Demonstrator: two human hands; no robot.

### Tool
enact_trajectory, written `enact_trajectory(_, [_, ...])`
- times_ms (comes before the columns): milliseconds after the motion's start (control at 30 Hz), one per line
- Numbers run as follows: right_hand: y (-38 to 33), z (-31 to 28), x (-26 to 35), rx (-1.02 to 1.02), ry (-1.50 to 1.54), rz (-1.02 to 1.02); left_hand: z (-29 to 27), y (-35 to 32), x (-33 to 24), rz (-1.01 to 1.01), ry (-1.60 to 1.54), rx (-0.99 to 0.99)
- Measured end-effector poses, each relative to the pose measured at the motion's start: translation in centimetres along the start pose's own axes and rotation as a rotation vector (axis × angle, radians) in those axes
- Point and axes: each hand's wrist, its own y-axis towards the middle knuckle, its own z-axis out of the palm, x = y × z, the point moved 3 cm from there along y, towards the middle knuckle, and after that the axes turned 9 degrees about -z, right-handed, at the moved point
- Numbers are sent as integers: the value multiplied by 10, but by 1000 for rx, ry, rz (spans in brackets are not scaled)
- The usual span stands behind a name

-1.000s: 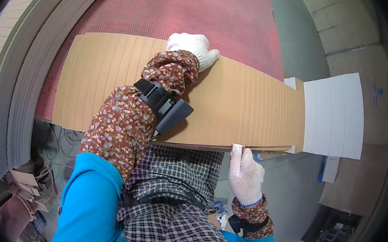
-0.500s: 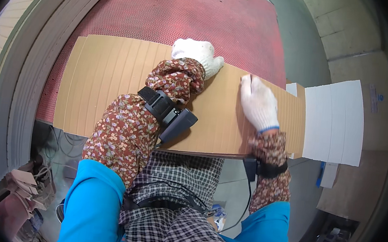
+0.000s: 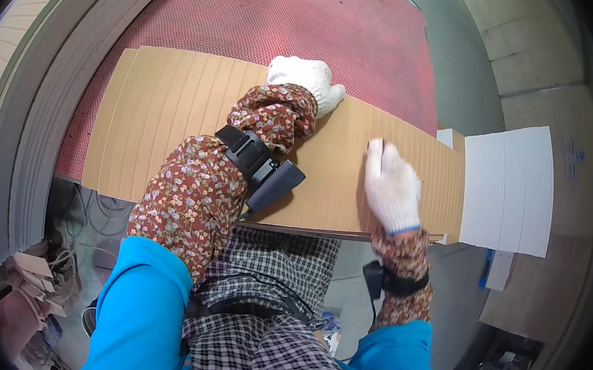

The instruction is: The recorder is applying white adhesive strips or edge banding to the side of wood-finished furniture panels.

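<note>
The grooved tan panel (image 3: 341,168) lies on the red surface (image 3: 284,13), apparently being rubbed, the left hand (image 3: 303,77) bracing its far edge, grip hidden, the right (image 3: 394,192) pinching a small dark piece (image 3: 384,144), which calls for steady bracing.

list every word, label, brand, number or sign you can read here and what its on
No readable text anywhere.
Small pale upright strip beside a blue mark, far right: any print is too small and blurred to read.
Brown grooved flat board: no lettering visible.
White grooved panel, right: no lettering visible.
</note>
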Motion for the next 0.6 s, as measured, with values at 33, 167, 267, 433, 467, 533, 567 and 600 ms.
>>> enact_trajectory(33, [-17, -5, 10, -11, -60, -60, 0, 1, 0, 4, 6, 2])
enact_trajectory(167, [-81, -21, 40, 33, -122, -96, 2, 3, 0, 13, 16, -11])
enact_trajectory(267, [-116, -27, 56, 24, 8, 2, 4, 4, 0, 6, 20, 13])
enact_trajectory(433, [-136, -24, 66, 3, 323, 297, 3, 5, 0, 12, 23, 26])
enact_trajectory(467, [-135, -25, 66, -90, 386, 357, 3, 4, 0, 14, 19, 26])
enact_trajectory(533, [-131, -28, 66, -64, 374, 342, 3, 3, 0, 15, 23, 27])
enact_trajectory(567, [-127, -28, 67, -57, 387, 336, 1, 4, 0, 19, 16, 18])
enact_trajectory(600, [-124, -28, 68, -49, 397, 326, 1, 4, -1, 20, 23, 17])
